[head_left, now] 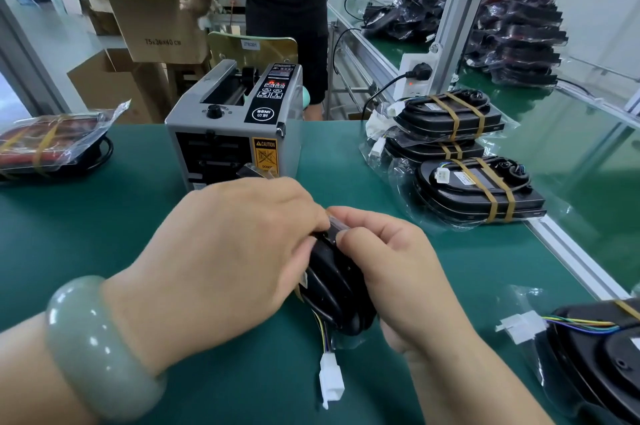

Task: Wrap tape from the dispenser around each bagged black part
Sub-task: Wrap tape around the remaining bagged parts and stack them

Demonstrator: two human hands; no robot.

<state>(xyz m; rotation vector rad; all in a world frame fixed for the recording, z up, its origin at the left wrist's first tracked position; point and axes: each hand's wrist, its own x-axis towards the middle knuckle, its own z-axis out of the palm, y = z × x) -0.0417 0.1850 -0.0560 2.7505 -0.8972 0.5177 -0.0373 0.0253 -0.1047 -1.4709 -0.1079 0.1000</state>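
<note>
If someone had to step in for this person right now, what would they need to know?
Both hands are busy: left hand and right hand grip the bagged black part on edge, pressing tape onto it.
The tape dispenser stands behind, with a fresh strip sticking out.
Done: three taped parts piled at right; another taped bag at left.
Left: finish this wrap. The lower-right part shows one band; the rest is out of frame.
</note>
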